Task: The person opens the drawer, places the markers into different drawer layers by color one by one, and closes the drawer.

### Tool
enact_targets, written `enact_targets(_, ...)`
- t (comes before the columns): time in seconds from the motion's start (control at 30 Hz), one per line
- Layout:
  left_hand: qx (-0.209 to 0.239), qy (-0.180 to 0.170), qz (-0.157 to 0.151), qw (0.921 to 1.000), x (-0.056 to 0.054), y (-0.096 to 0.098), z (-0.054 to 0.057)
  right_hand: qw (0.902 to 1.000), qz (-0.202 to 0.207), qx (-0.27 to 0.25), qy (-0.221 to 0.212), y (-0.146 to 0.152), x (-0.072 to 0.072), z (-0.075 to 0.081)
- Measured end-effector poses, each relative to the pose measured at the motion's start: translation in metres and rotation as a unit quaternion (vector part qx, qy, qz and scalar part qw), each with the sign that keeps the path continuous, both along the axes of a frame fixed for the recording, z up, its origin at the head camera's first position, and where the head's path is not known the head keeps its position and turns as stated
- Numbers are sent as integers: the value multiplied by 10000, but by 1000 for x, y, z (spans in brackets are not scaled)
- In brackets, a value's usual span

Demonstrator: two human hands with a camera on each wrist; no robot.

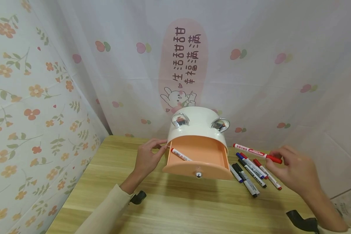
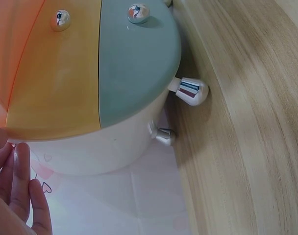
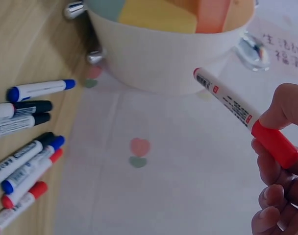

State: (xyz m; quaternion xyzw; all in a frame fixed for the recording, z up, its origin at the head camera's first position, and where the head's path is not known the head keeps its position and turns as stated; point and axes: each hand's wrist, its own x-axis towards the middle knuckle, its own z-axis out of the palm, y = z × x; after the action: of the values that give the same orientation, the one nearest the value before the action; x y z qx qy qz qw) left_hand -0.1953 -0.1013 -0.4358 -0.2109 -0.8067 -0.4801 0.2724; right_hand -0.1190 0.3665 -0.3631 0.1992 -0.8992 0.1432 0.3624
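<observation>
A white rounded drawer box (image 1: 197,122) with two silver rings on top has its top orange drawer (image 1: 197,169) pulled out. A red-ended whiteboard marker (image 1: 181,154) leans inside it. My left hand (image 1: 149,157) is at the box's left side, its fingertips right at the drawer's edge. In the left wrist view, its fingers (image 2: 21,181) reach fairly straight beside the mustard drawer front (image 2: 61,83). To the right of the box, my right hand (image 1: 295,169) holds a red whiteboard marker (image 1: 254,152) by its cap, pinched between thumb and fingers. The marker's other end points toward the box.
Several blue, black and red markers (image 1: 251,172) lie on the wooden table (image 1: 169,208) right of the box. Below the mustard front is a grey-green drawer front (image 2: 139,63); silver feet (image 2: 192,91) carry the box. A patterned curtain (image 1: 128,81) hangs close behind.
</observation>
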Motion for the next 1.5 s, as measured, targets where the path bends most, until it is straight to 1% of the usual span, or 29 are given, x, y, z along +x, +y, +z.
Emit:
enact_targets(0.27, -11, -44, 10, 10000, -1, -1, -1, 9998, 20, 114, 141, -13, 7, 21)
enact_targets(0.5, 20, 10, -12, 10000, -2, -1, -2, 9996, 98, 138, 214, -26, 16, 34)
enact_targets(0.63, 53, 42, -42, 10000, -2, 0, -2, 9991, 232, 208, 303, -32, 20, 42)
enact_targets(0.83, 85, 46, -62, 9999, -2, 0, -2, 9963, 539, 370, 566, -47, 24, 53)
enact_targets(0.93, 63, 74, -46, 9999, -2, 0, -2, 9947, 672, 420, 661, -56, 22, 57)
enact_targets(1.07, 44, 92, -25, 9999, -2, -1, -3, 9934, 762, 528, 680, -66, 17, 59)
enact_targets(1.27, 30, 77, -12, 10000, -2, 0, -3, 9915, 985, 675, 510, -77, 7, 61)
enact_targets(1.5, 8, 94, 21, 10000, -1, 0, -1, 9893, 1091, 899, 346, -95, -5, 65)
